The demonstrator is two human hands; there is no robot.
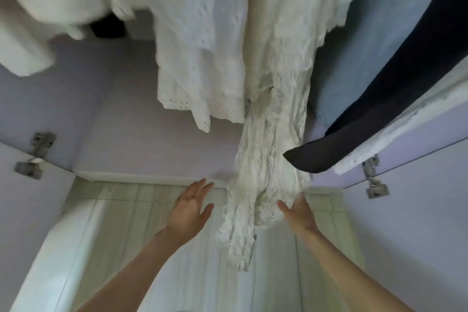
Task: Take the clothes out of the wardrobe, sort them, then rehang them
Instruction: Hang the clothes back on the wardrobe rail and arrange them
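A long crinkled cream dress (268,172) hangs in the open wardrobe, its hem reaching down past the wardrobe floor. My right hand (296,213) touches the hem's right side with fingers spread. My left hand (190,208) is held out flat, fingers straight, a little to the left of the dress and apart from it. Beside the dress hang a white eyelet garment (197,45), a blurred white piece (45,2) at top left, a light blue garment (379,33) and a dark navy one (367,119) on the right.
The wardrobe's pale lilac back wall (152,139) and floor edge (141,177) lie ahead. Both doors stand open, with metal hinges at left (35,154) and right (374,177). Pale wooden floorboards (126,210) run below. A dark object (109,28) sits deep inside.
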